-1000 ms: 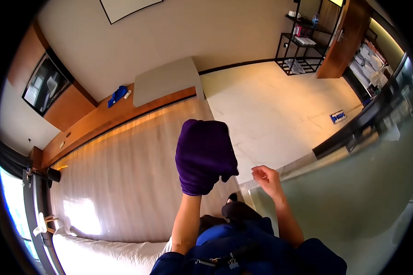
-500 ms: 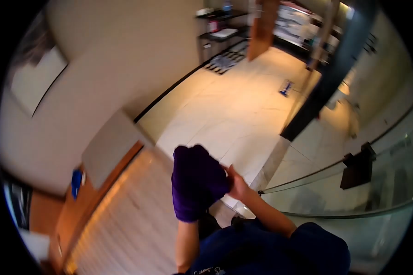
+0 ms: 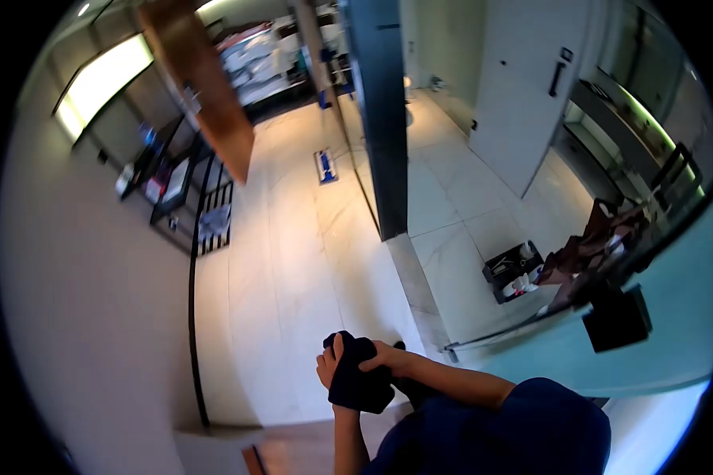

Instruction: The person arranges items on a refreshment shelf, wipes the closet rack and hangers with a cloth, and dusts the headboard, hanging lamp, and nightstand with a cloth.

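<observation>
In front of my body a dark cloth is bunched into a compact bundle. My left hand holds it from the left, with fingers curled along its edge and the palm hidden by the fabric. From the right, my right hand presses on the bundle, its thumb lying across the top. Some of the right fingers are hidden behind the cloth.
A glass panel with a dark hinge stands at my right. Beyond it, a black tray of small items sits on the tiles beside a brown heap. A blue-and-white flat mop head lies ahead, near a wooden door and wall shelves.
My view has swung to the right, toward the glass-walled room. The cloth, earlier spread over my left hand and looking purple, is now gathered smaller between both hands, lower in view.
</observation>
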The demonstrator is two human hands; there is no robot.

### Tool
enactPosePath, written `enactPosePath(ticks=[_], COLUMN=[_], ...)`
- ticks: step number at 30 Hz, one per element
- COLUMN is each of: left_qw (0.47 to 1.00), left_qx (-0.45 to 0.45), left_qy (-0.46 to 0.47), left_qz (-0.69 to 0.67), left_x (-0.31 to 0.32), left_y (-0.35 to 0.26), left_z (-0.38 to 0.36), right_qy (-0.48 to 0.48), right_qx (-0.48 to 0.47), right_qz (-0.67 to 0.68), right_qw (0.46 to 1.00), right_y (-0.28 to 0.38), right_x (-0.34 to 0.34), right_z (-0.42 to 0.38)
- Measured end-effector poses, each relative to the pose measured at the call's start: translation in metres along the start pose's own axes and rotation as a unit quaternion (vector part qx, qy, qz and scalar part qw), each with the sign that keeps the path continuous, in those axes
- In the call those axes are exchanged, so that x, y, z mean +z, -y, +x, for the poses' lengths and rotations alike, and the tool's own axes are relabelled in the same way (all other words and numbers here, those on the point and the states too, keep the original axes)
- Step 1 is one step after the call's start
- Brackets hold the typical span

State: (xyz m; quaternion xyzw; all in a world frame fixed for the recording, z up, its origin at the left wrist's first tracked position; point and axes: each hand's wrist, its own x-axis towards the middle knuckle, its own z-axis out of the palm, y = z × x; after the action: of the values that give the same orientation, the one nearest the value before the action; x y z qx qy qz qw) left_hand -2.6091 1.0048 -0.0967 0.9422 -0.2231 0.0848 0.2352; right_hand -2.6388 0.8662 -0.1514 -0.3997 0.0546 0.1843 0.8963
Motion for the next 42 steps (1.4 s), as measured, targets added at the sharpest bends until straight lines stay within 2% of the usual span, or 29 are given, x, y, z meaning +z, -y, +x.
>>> enactPosePath(ticks=[1,2,4,6,9,12,13,14,15,16,17,18,19,20,21,23,26,27,28,29,30,31,32,34,36,37,39,40,42], left_qw=[0.999,0.985,0.928,0.848,0.926,0.924,0.897,0.874,0.849,0.841,0.827,0.809,0.807,0.783,0.759,0.730,0.677,0.661,0.650,0.639,0.636,0.631,0.624,0.609,0.600,0.587,0.559,0.571,0.559], left_qx=[0.015,0.028,-0.105,-0.233,0.006,0.052,0.000,0.034,0.067,0.138,0.211,0.240,0.295,0.314,0.331,0.346,0.449,0.436,0.439,0.440,0.480,0.519,0.554,0.574,0.600,0.572,0.517,0.509,0.558], left_qy=[0.032,0.027,0.108,0.165,0.175,0.299,0.382,0.429,0.475,0.492,0.499,0.524,0.499,0.518,0.538,0.550,0.551,0.590,0.595,0.601,0.588,0.569,0.549,0.544,0.518,0.562,0.636,0.629,0.597], left_qz=[-0.010,-0.168,-0.340,-0.446,-0.333,-0.232,-0.223,-0.226,-0.223,-0.178,-0.147,-0.118,-0.117,-0.140,-0.156,-0.211,-0.191,-0.159,-0.175,-0.191,-0.139,-0.090,-0.040,-0.068,-0.111,-0.116,-0.126,-0.136,-0.139], left_x=[0.012,0.031,0.034,0.040,0.092,0.142,0.145,0.162,0.179,0.200,0.227,0.239,0.264,0.284,0.299,0.344,0.431,0.447,0.434,0.429,0.456,0.490,0.517,0.523,0.553,0.560,0.557,0.563,0.613], left_y=[0.017,0.031,0.014,0.001,0.017,0.032,0.015,0.005,0.001,-0.001,-0.013,-0.033,-0.048,-0.073,-0.096,-0.143,-0.215,-0.246,-0.291,-0.335,-0.358,-0.378,-0.405,-0.472,-0.524,-0.552,-0.629,-0.657,-0.707], left_z=[0.029,0.055,0.108,0.151,0.194,0.239,0.258,0.275,0.292,0.311,0.331,0.352,0.369,0.387,0.405,0.426,0.452,0.461,0.472,0.478,0.482,0.482,0.482,0.499,0.503,0.506,0.527,0.533,0.541], right_qy=[-0.001,-0.007,-0.027,-0.084,-0.221,-0.348,-0.368,-0.406,-0.399,-0.411,-0.502,-0.540,-0.664,-0.641,-0.677,-0.664,-0.696,-0.709,-0.725,-0.750,-0.779,-0.806,-0.864,-0.861,-0.754,-0.691,-0.628,-0.723,-0.747], right_qx=[-0.022,-0.044,-0.052,-0.087,-0.111,-0.150,-0.153,-0.146,-0.141,-0.188,-0.227,-0.252,-0.216,-0.272,-0.270,-0.332,-0.371,-0.368,-0.351,-0.301,-0.285,-0.274,-0.218,-0.210,-0.298,-0.321,-0.348,-0.308,-0.341], right_qz=[-0.012,-0.030,-0.035,0.032,0.106,0.186,0.231,0.251,0.305,0.337,0.314,0.333,0.337,0.376,0.411,0.461,0.484,0.491,0.521,0.532,0.477,0.455,0.352,0.320,0.468,0.553,0.537,0.472,0.371], right_qw=[1.000,0.999,0.998,0.992,0.963,0.907,0.887,0.867,0.853,0.826,0.773,0.731,0.632,0.611,0.548,0.486,0.378,0.348,0.282,0.253,0.291,0.262,0.287,0.335,0.351,0.336,0.443,0.399,0.433], right_y=[0.014,0.034,0.067,0.097,0.131,0.164,0.171,0.172,0.178,0.187,0.193,0.187,0.194,0.189,0.161,0.166,0.169,0.172,0.163,0.154,0.133,0.154,0.171,0.226,0.290,0.315,0.315,0.391,0.466], right_x=[-0.012,-0.029,-0.061,-0.079,-0.127,-0.171,-0.192,-0.220,-0.238,-0.245,-0.252,-0.271,-0.279,-0.290,-0.324,-0.327,-0.344,-0.354,-0.382,-0.408,-0.440,-0.454,-0.471,-0.504,-0.554,-0.585,-0.687,-0.673,-0.714], right_z=[0.025,0.044,0.067,0.078,0.081,0.073,0.063,0.053,0.034,0.017,-0.001,-0.014,-0.025,-0.041,-0.052,-0.078,-0.102,-0.107,-0.110,-0.112,-0.113,-0.115,-0.128,-0.137,-0.172,-0.188,-0.204,-0.223,-0.258])
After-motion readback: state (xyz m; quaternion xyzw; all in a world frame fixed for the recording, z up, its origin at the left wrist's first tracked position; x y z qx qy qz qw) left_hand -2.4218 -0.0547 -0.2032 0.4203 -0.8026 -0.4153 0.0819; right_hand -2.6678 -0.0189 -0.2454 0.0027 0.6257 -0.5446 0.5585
